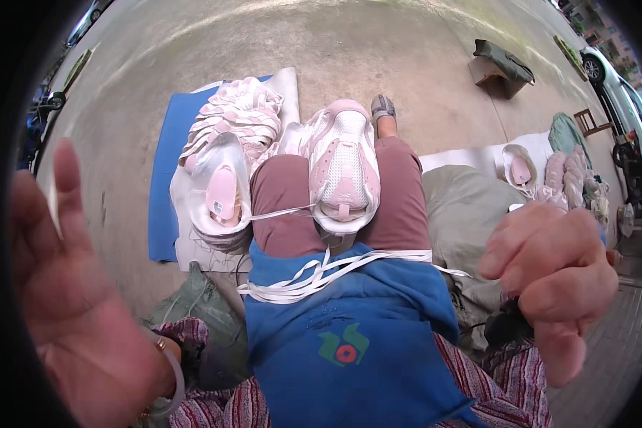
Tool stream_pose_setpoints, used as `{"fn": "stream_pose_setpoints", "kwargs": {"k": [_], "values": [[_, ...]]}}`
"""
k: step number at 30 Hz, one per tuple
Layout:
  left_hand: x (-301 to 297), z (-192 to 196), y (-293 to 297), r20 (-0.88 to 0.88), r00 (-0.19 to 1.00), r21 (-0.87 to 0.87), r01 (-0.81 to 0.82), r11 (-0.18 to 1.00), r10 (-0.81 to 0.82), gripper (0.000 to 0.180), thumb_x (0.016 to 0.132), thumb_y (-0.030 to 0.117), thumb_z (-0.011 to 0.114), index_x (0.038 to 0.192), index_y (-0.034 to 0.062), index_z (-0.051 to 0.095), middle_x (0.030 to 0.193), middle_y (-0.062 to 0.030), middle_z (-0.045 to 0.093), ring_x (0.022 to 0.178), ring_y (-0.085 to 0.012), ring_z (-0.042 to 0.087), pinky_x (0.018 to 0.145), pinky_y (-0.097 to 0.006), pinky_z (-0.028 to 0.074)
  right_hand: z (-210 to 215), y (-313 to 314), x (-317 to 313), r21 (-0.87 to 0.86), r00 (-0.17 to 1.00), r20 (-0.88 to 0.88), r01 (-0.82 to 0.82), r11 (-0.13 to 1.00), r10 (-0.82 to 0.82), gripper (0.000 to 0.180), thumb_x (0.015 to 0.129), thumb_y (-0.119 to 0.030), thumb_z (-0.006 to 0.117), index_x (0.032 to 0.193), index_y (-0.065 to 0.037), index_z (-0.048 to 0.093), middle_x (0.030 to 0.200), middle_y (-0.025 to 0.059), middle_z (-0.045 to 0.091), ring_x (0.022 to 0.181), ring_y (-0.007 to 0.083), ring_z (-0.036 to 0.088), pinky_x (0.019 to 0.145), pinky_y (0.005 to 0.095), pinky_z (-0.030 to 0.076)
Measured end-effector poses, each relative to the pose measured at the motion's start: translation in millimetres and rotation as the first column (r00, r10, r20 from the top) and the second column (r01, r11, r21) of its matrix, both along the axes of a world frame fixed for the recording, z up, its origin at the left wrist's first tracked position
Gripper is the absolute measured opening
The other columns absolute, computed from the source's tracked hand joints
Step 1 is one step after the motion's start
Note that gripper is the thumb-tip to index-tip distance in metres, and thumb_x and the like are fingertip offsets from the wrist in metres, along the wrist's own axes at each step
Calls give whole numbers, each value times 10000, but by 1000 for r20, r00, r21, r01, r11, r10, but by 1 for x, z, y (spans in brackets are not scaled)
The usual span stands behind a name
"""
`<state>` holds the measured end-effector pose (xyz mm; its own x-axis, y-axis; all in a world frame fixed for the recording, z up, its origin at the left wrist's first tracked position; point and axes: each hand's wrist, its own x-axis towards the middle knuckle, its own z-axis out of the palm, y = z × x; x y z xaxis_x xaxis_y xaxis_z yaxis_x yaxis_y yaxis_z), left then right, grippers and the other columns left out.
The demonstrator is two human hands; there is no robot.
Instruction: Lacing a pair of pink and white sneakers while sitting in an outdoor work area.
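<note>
Pink-and-white sneaker with mesh panels [344, 160] sits on the lap, between the thighs of mauve trousers [282, 192], toe pointing far, tongue end near. Thin white lace runs left from its near end. Bundle of long flat white laces [285, 292] lies across the near lap, over a blue cloth apron [285, 385]; one end sticks out right.

Left hand [85, 307] raised near left, palm showing, mostly open, fingers partly bent; pale sliver between two fingers, can't tell if it's held. Right hand [553, 274] raised near right, fingers curled in; can't tell if anything's in it. Both well apart from the sneaker.

Left of the lap: second pink-and-white shoe with pink insole [221, 192]; beyond it, pile of pink-and-white shoe uppers [239, 118], blue sheet [165, 171] alongside. Right: grey-green fabric bundle [467, 207]; farther right, another pale shoe [517, 170].
</note>
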<state>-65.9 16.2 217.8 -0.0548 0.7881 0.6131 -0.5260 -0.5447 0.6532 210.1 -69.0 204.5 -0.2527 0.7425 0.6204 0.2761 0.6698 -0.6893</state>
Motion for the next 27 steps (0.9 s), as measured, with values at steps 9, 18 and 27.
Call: {"fn": "stream_pose_setpoints", "kwargs": {"k": [9,18,27], "values": [[-9,-185,-44,-907,190,-354,137,925,-375,88,811,42,681,892,29,648,794,-97,610,739,-234,625,661,-326,479,-165,-14,-18,-409,836,542,179,895,81,82,817,-123,647,855,-53,628,774,106,504,742,290,557,656,400,457],[-9,-202,-57,-986,-32,-167,169,971,-164,240,744,125,749,959,78,651,818,-92,555,746,-295,604,637,-403,479,-211,-8,-41,-214,541,829,75,974,140,109,779,-172,572,832,-95,629,824,41,497,819,198,497,707,336,402],[0,-199,-42,-963,-108,-265,221,939,-246,249,763,169,752,978,79,664,809,-96,540,742,-299,593,644,-400,474,-162,-6,-12,-422,918,377,289,859,-123,93,821,-52,629,898,-31,580,803,116,577,746,309,608,649,378,491]]}}
